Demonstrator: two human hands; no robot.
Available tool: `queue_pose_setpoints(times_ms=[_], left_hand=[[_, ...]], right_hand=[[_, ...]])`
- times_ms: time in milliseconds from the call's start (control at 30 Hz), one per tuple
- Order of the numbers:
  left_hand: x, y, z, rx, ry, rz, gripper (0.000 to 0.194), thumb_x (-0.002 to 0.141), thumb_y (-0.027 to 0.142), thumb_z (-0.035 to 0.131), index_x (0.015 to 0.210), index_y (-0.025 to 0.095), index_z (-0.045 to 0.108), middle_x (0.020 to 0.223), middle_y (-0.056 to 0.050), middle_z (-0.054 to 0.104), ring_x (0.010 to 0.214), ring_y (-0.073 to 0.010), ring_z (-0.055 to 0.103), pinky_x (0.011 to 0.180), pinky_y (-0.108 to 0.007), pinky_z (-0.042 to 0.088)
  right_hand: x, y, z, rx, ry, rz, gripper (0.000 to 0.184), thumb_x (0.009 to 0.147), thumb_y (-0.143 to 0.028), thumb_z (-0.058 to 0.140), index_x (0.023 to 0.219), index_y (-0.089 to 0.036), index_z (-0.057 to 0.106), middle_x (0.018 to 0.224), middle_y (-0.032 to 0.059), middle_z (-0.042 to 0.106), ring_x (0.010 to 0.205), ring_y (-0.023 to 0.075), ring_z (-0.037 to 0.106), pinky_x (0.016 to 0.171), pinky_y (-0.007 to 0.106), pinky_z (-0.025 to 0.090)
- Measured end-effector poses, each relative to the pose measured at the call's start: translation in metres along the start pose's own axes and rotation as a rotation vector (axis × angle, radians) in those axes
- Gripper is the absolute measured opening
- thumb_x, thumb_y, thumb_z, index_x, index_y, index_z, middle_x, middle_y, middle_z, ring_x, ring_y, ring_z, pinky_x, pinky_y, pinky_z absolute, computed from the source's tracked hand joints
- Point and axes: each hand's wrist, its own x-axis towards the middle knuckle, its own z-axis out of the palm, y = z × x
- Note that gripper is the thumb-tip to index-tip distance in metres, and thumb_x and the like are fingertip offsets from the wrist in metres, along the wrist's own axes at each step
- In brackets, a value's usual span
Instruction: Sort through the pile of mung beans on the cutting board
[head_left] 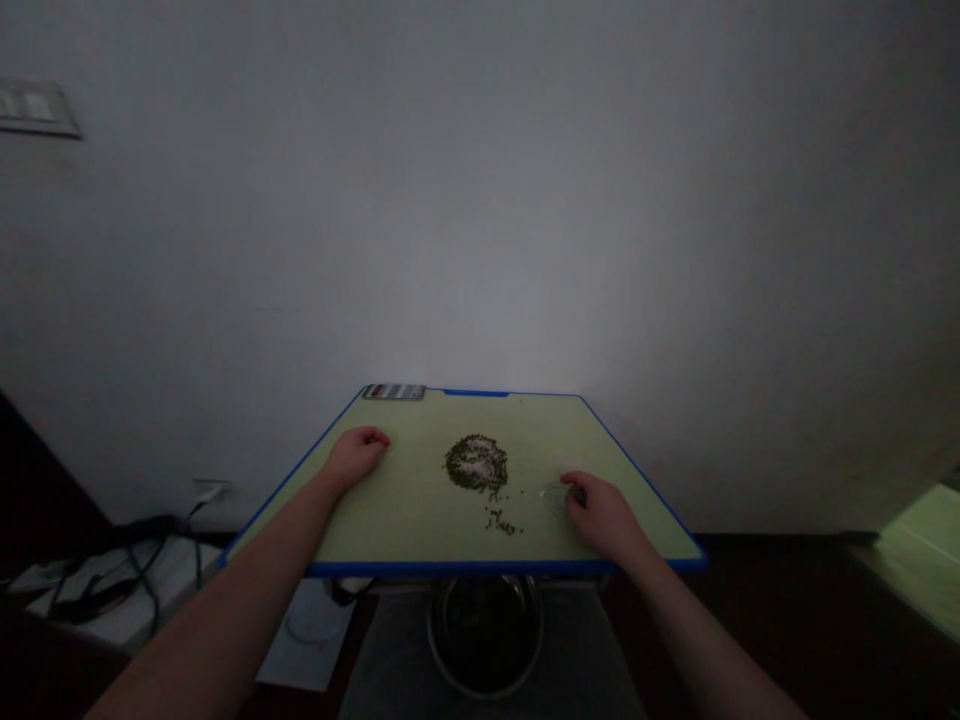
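A pale green board with a blue rim (390, 515) lies in front of me against a white wall. A heap of small dark green grains (477, 464) sits in its middle, with a few loose grains (501, 522) trailing toward me. My left hand (356, 455) rests on the board's left part with its fingers curled in, and nothing shows in it. My right hand (600, 510) rests on the right part, its fingers closed round the edge of a small clear dish (553, 494).
A striped label strip (394, 392) lies at the board's far left corner. A round dark container with a metal rim (486, 635) stands below the board's near edge. Cables and a white surface (112, 590) lie on the floor at the left.
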Motion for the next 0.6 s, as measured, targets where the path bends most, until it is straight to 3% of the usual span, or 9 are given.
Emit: queue_pose_setpoints(times_ms=[367, 600], left_hand=[[0.0, 0.001, 0.0, -0.015, -0.016, -0.027, 0.019, 0.059, 0.024, 0.046, 0.069, 0.016, 0.059, 0.053, 0.001, 0.054, 0.051, -0.0125, 0.049, 0.051, -0.023, 0.036], [0.002, -0.001, 0.001, -0.011, -0.013, -0.005, 0.02, 0.059, 0.025, 0.045, 0.068, 0.016, 0.059, 0.057, 0.0, 0.057, 0.055, -0.0129, 0.05, 0.053, -0.023, 0.037]], right_hand=[[0.004, -0.018, 0.009, 0.044, 0.007, -0.048, 0.034, 0.071, -0.017, 0.044, 0.102, -0.015, 0.058, 0.1, 0.008, 0.062, 0.089, 0.0169, 0.055, 0.082, 0.027, 0.038], [-0.002, -0.032, 0.014, 0.028, -0.037, -0.087, 0.036, 0.071, -0.016, 0.044, 0.103, -0.016, 0.059, 0.093, 0.0065, 0.064, 0.083, 0.0157, 0.057, 0.078, 0.025, 0.039]])
